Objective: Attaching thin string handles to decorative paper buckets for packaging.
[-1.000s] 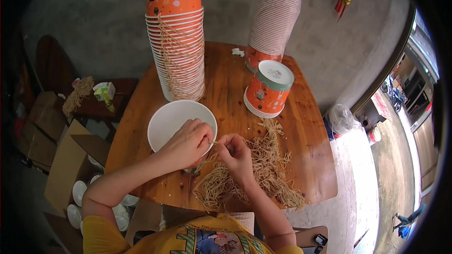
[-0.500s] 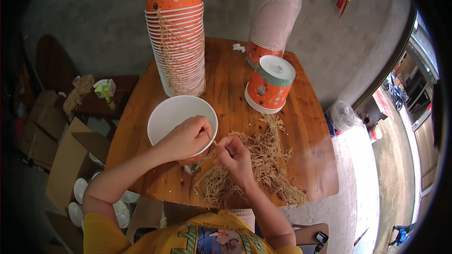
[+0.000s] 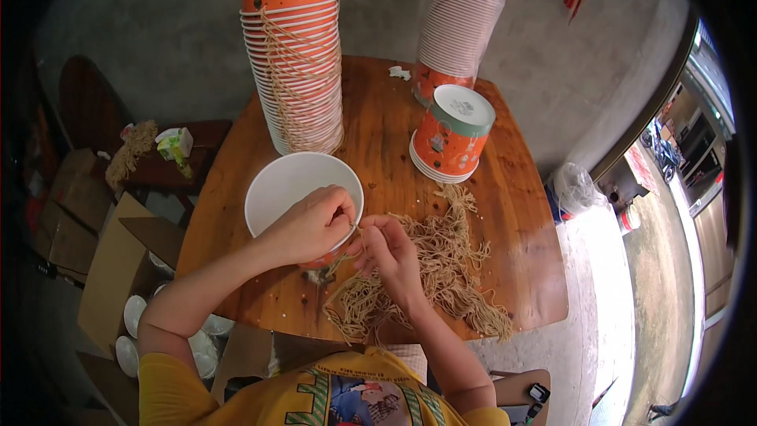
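1. The paper cup (image 3: 303, 197), white inside with an orange outer wall, stands upright near the left front edge of the round wooden table (image 3: 544, 268), its rim towards the person.
2. The left hand (image 3: 311, 229) is curled over the cup's near rim, fingers closed on the rim and on a thin strand of tan string; it looks like a pinch rather than a full clench.
3. The right hand (image 3: 386, 248) sits just beside the left, touching it at the fingertips, and pinches the same strand where it meets the cup.
4. The step in hand looks to be fixing a string to the cup's rim, threading or tying; whether a hole is there cannot be told.
5. The pile of cut strings (image 3: 441, 268) lies loose along the front edge, under and to the right of the right hand.
6. At the back left edge rises a tall stack of orange cups (image 3: 296, 71) with strings hanging down its side; at the back right stands a stack of upturned cups (image 3: 461, 20), and a short stack (image 3: 451, 134) sits near the middle.
7. The next move probably calls for steady, fine finger work, with the cup held from turning.
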The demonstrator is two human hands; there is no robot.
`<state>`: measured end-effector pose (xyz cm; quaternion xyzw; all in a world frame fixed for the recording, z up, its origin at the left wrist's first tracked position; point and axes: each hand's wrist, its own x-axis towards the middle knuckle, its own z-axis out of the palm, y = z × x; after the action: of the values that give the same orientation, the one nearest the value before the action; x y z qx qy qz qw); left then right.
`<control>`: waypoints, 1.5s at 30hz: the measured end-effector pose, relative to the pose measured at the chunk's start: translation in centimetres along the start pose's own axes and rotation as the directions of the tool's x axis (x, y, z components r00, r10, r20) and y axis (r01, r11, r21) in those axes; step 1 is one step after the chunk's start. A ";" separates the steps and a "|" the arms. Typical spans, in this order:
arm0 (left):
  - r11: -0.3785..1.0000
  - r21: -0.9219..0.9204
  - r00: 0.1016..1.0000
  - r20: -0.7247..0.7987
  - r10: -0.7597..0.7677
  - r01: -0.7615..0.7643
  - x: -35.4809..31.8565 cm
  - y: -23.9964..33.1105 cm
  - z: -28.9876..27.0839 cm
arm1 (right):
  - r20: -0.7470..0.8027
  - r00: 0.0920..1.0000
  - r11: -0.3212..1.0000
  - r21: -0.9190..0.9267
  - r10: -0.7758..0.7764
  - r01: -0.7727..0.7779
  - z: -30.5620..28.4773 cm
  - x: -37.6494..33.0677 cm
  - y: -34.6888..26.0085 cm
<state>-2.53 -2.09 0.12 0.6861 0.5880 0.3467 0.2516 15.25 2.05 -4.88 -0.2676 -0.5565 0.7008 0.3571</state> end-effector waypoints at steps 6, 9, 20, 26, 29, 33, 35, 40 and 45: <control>0.988 0.098 0.992 -0.032 0.121 -0.118 -0.1 -0.1 0.3 | 0.011 0.997 0.985 -0.150 -0.081 0.082 -0.1 0.5 1.0; 0.943 0.266 0.966 -0.107 0.235 -0.200 0.1 -0.4 0.4 | 0.023 0.995 0.971 -0.218 -0.098 0.101 0.0 0.3 1.7; 0.948 0.255 0.973 -0.079 0.215 -0.189 0.5 -0.5 -0.1 | -0.008 1.000 0.994 -0.105 -0.014 0.013 1.0 -1.0 1.7; 0.944 0.275 0.970 -0.109 0.219 -0.182 0.4 -0.1 0.4 | 0.047 0.999 0.994 -0.105 -0.009 0.014 0.8 -1.4 2.1; 0.923 0.340 0.965 -0.119 0.234 -0.182 0.4 -0.5 0.1 | 0.064 0.995 0.993 -0.090 0.083 -0.077 1.4 -1.8 1.9; 0.902 0.407 0.953 -0.186 0.239 -0.147 -0.3 0.2 -0.7 | 0.010 0.998 0.986 -0.153 -0.062 0.063 1.7 -2.3 3.3; 0.886 0.427 0.938 -0.197 0.287 -0.182 -1.9 0.9 -1.1 | 0.002 0.991 0.969 -0.208 -0.136 0.134 1.6 -2.9 3.6; 0.650 0.715 0.892 -0.082 0.445 -0.258 -5.5 -1.7 -1.9 | 0.094 0.984 0.769 -0.615 -0.151 0.176 2.1 -4.7 2.6; 0.666 0.737 0.891 -0.218 0.398 -0.117 -7.0 -2.8 -2.5 | 0.248 0.894 0.606 -0.665 -0.372 0.437 4.6 -4.5 3.0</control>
<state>-6.69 -8.59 -1.68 0.7306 0.6057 0.2473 -0.1957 13.78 -4.65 -6.78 -0.2207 -0.8415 0.3453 0.3521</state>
